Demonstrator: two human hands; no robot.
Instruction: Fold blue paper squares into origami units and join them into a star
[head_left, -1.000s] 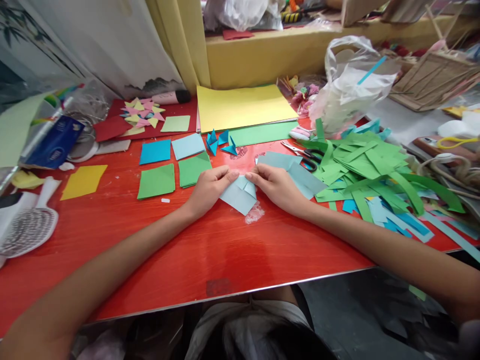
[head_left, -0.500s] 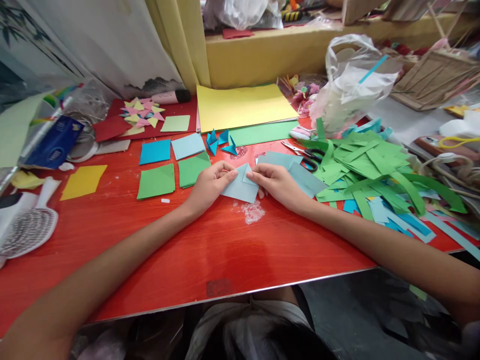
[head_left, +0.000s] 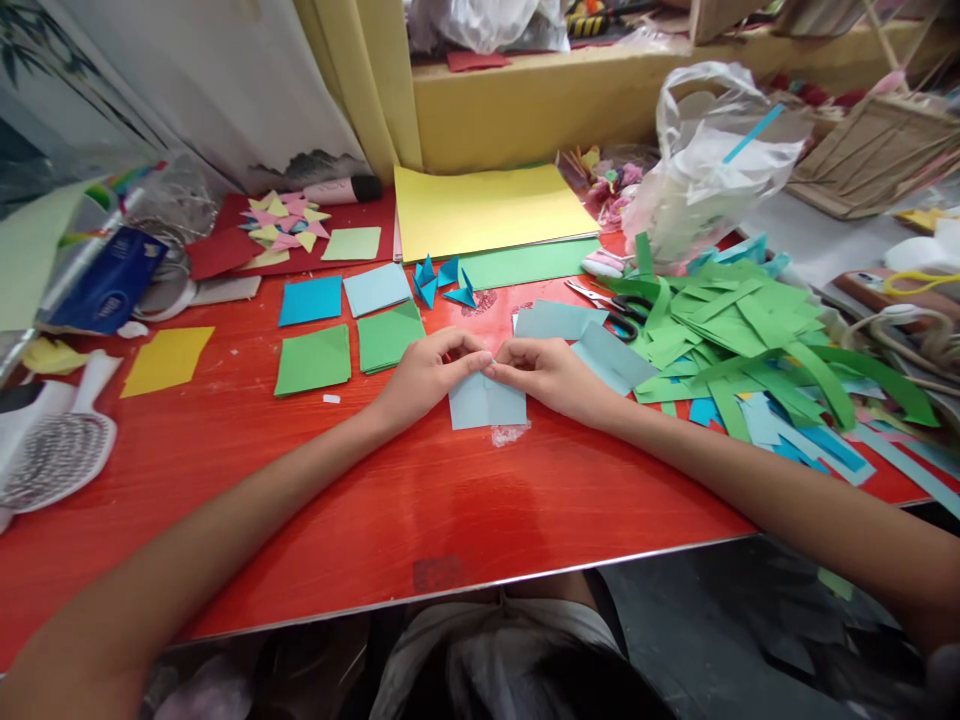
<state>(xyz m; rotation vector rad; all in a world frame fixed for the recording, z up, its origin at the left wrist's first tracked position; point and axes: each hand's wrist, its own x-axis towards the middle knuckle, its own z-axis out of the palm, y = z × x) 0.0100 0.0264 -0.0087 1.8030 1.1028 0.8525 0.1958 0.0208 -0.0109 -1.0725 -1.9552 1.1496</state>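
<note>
A light blue sheet of paper (head_left: 489, 405) with a crease down its middle is held above the red table. My left hand (head_left: 435, 375) pinches its top edge, thumb and fingers closed. Right beside it, my right hand (head_left: 547, 375) pinches the same edge, and the fingertips of both hands meet there. The fingers cover the paper's upper part. Just beyond my hands stand several small folded blue paper pieces (head_left: 426, 283). Left of them lie stacks of green squares (head_left: 313, 360), a light blue stack (head_left: 377, 290) and a blue stack (head_left: 310, 301).
Black-handled scissors (head_left: 622, 308) lie right of my hands, next to a heap of green paper strips (head_left: 742, 320). Large yellow sheets (head_left: 491, 212) lie at the back. A plastic bag with a cup (head_left: 705, 190) stands back right, a hairbrush (head_left: 64, 460) at left.
The light blue paper has turned so that a straight edge now faces me. Both hands have drawn closer together, fingertips meeting at its top.
</note>
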